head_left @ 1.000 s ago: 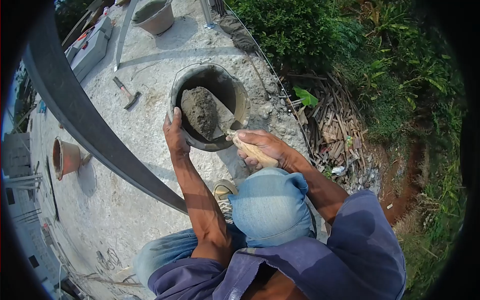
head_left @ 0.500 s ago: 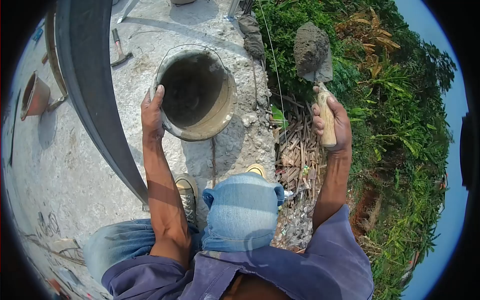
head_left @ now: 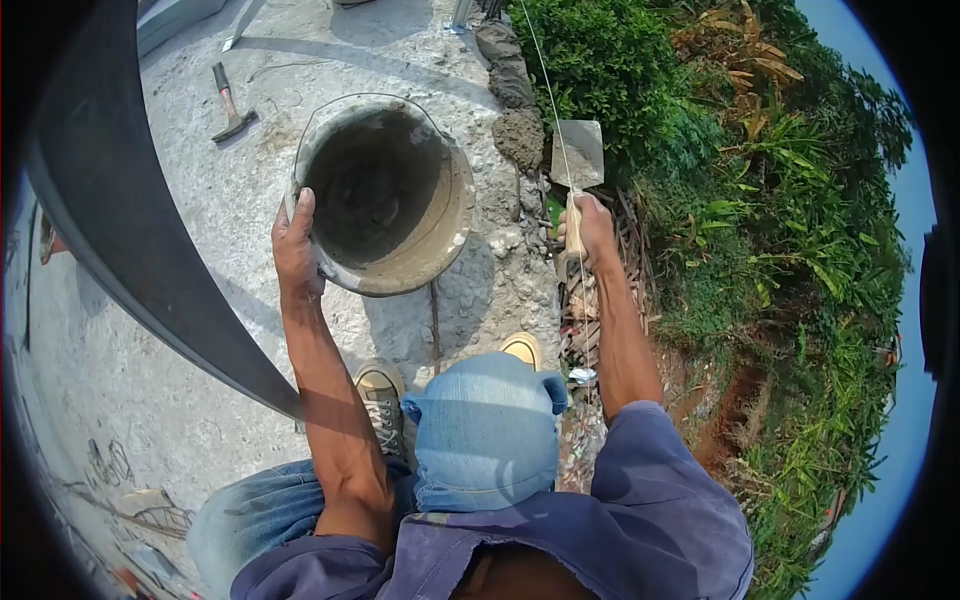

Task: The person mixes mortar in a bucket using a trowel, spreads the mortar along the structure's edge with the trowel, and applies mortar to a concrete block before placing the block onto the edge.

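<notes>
My left hand (head_left: pixel 297 245) grips the near left rim of a grey bucket (head_left: pixel 445 215), thumb over the edge. Dark mortar (head_left: pixel 375 190) lies low inside it, and a thin wire handle arcs over its far side. My right hand (head_left: pixel 597 232) is closed round the wooden handle of a trowel (head_left: pixel 578 155). Its flat blade bears only a thin smear, just beyond the slab's edge. Left of the blade, a lump of wet mortar (head_left: pixel 519 138) sits on the edge, at the near end of a row of mortar. A taut string (head_left: pixel 545 85) passes across the blade.
A hammer (head_left: pixel 234 118) lies on the rough concrete slab (head_left: pixel 190 330). A long dark curved beam (head_left: pixel 130 230) rises at left. To the right the slab drops off to sticks and rubble, with green plants (head_left: pixel 780 260) beyond. My shoes (head_left: pixel 380 400) stand near the edge.
The trowel has moved left and nearer the edge. Its heap of mortar has come off, and a fresh lump now sits on the edge. My left hand still holds the bucket.
</notes>
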Tool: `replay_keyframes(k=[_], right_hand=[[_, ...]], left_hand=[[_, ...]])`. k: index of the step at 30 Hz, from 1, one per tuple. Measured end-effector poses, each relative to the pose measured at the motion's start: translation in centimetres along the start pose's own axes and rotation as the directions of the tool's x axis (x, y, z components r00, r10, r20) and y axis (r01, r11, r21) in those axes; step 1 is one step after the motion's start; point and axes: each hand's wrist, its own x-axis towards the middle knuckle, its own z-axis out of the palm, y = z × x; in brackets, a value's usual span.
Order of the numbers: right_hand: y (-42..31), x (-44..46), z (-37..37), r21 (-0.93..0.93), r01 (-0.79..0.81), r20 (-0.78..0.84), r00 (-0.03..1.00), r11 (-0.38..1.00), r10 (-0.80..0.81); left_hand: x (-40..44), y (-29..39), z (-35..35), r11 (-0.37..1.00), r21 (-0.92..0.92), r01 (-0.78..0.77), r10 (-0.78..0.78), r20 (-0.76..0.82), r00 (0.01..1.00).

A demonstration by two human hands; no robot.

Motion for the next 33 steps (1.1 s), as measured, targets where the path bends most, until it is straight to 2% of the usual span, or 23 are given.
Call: replay_keyframes(k=[1, 2, 4, 5, 6, 8, 9, 10, 13, 14, 16, 17, 19, 20, 21, 22, 23, 26, 28, 30, 31, 33], right_hand=[[1.1, 0.2, -1.7, 0.097, -0.074, 0.051, 0.996, 0.993, 0.069], [1.8, 0.2, -3.0, 0.127, -0.069, 0.033, 0.997, 0.990, 0.066], [3.0, -0.2, -4.6, 0.138, -0.179, 0.210, 0.966, 0.974, 0.148], [3.0, -0.2, -4.6, 0.081, -0.191, 0.244, 0.955, 0.978, 0.166], [2.7, -0.2, -3.8, 0.112, -0.186, 0.240, 0.958, 0.976, 0.156], [2.3, 0.9, -2.2, -0.087, -0.114, 0.165, 0.978, 0.990, 0.127], [3.7, 3.8, -2.4, -0.169, -0.069, 0.209, 0.972, 0.983, 0.105], [3.0, 4.9, -1.3, -0.178, -0.023, 0.204, 0.977, 0.984, 0.060], [0.9, 10.0, 0.9, -0.219, -0.033, 0.131, 0.989, 0.975, 0.062], [-0.5, 9.6, 1.9, -0.170, -0.021, 0.106, 0.994, 0.985, 0.039], [-2.3, 8.9, 1.9, -0.258, -0.046, 0.116, 0.990, 0.965, 0.078], [-1.9, 8.5, 1.6, -0.226, -0.046, 0.108, 0.992, 0.973, 0.072], [-0.3, 6.6, 0.2, -0.409, -0.004, 0.101, 0.994, 0.912, 0.049], [1.4, 4.5, 0.0, -0.225, 0.031, 0.059, 0.998, 0.974, -0.018], [2.0, 2.6, -1.4, -0.311, 0.104, 0.170, 0.984, 0.945, -0.053], [2.2, 0.6, -2.1, -0.372, 0.071, 0.154, 0.988, 0.925, -0.014], [2.5, -1.2, -2.6, -0.435, 0.097, 0.125, 0.991, 0.895, -0.047], [1.2, -5.6, -4.1, -0.482, 0.062, 0.039, 0.998, 0.874, -0.049], [-1.4, -8.4, -4.3, -0.503, 0.205, -0.034, 0.966, 0.840, -0.256], [-5.0, -11.3, -3.9, -0.569, 0.352, -0.062, 0.883, 0.743, -0.465], [-7.9, -13.4, -3.4, -0.570, 0.361, -0.041, 0.885, 0.738, -0.464], [-11.8, -17.0, -1.2, -0.613, 0.295, 0.155, 0.954, 0.733, -0.255]], left_hand=[[0.3, -0.1, -0.4, 1.000, -0.006, 0.030, -0.030, 0.022, 0.999], [0.5, -0.2, -0.4, 0.999, 0.013, 0.037, -0.038, 0.051, 0.998], [0.5, -0.1, -0.5, 0.999, 0.013, 0.041, -0.041, -0.001, 0.999], [0.5, -0.1, -0.4, 0.999, 0.008, 0.040, -0.040, 0.002, 0.999], [0.5, -0.1, -0.2, 0.999, 0.029, 0.038, -0.039, 0.025, 0.999], [0.4, 0.1, -0.1, 0.996, 0.077, 0.033, -0.031, -0.023, 0.999], [0.4, 0.1, -0.2, 0.997, 0.072, 0.031, -0.032, 0.011, 0.999], [0.4, 0.0, -0.3, 0.994, 0.104, 0.035, -0.040, 0.043, 0.998], [0.6, -0.2, -0.7, 0.996, 0.067, 0.053, -0.053, -0.005, 0.999], [0.7, -0.3, -0.8, 0.993, 0.101, 0.055, -0.058, 0.030, 0.998], [0.6, -0.2, -1.0, 0.992, 0.100, 0.079, -0.076, -0.031, 0.997], [0.3, 0.0, -0.5, 0.989, 0.125, 0.077, -0.077, -0.008, 0.997], [0.0, 0.2, 0.3, 0.995, 0.043, 0.092, -0.094, 0.036, 0.995], [0.0, 0.4, -0.1, 0.995, 0.052, 0.090, -0.092, 0.039, 0.995], [0.2, 0.2, -0.4, 0.992, 0.083, 0.093, -0.097, 0.046, 0.994], [0.2, 0.0, -0.7, 0.989, 0.114, 0.097, -0.103, 0.049, 0.993], [0.0, 0.0, -0.7, 0.988, 0.118, 0.098, -0.104, 0.047, 0.994], [0.2, 0.1, -0.4, 0.993, 0.052, 0.105, -0.107, 0.038, 0.994], [0.3, 0.1, -0.5, 0.992, 0.041, 0.116, -0.115, -0.019, 0.993], [0.8, -0.1, -0.5, 0.995, 0.024, 0.099, -0.098, -0.030, 0.995], [0.7, 0.1, 0.3, 0.996, 0.054, 0.069, -0.069, 0.008, 0.998], [-0.1, 0.9, 1.1, 0.996, 0.085, 0.000, -0.004, 0.053, 0.999]])
